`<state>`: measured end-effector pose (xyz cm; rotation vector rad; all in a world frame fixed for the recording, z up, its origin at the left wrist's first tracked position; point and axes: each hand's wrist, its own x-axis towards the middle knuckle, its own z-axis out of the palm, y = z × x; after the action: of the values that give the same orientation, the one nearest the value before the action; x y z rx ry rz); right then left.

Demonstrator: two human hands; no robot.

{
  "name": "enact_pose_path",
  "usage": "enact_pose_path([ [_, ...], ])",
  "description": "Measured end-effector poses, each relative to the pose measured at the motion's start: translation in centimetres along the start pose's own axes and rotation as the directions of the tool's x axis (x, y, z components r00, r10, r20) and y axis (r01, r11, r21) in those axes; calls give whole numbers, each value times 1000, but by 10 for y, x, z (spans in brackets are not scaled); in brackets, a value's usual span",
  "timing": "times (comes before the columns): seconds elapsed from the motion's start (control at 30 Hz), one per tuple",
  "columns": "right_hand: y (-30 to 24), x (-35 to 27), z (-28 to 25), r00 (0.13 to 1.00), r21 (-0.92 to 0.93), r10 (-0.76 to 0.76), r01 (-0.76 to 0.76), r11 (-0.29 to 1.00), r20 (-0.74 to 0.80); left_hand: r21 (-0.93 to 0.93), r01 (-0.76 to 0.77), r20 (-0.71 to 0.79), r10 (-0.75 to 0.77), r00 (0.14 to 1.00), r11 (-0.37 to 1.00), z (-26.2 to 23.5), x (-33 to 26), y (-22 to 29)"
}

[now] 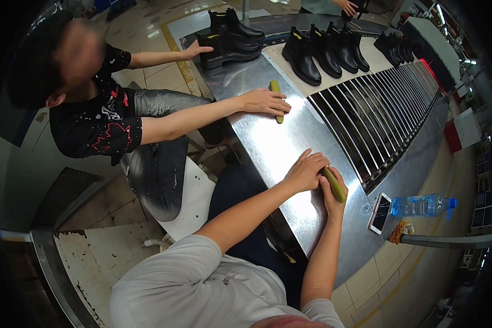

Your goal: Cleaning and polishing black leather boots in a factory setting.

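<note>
My right hand is wrapped round a long, rounded olive-green bar that lies slantwise across it. Reaching in from the left, my left hand has its fingers stretched out palm down, their tips close to the bar's far end; whether they touch it is hard to tell. Both hands rest on or just above the shiny metal worktop. Farther off, a co-worker's hand lies over a second olive-green bar. That person's other hand touches a black ankle boot.
A roller conveyor runs beyond the worktop, with several black boots along its far side. At the right end are a phone and a water bottle. A black-covered seat stands at the left.
</note>
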<state>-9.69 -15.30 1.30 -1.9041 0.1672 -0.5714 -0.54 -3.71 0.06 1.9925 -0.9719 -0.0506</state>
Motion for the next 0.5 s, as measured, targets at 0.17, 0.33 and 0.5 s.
enact_pose_path([
  [0.17,-3,-1,3,1000,-6,16,-16,1000,14,3,3,-20,-3,1000,1000,2,-1,-7],
  [0.33,-1,1,1,1000,-26,-5,5,1000,2,2,-28,-51,28,998,1000,4,0,-7],
  [0.5,-1,1,2,1000,20,13,-13,1000,-14,-17,-55,-95,53,994,998,5,2,-6],
])
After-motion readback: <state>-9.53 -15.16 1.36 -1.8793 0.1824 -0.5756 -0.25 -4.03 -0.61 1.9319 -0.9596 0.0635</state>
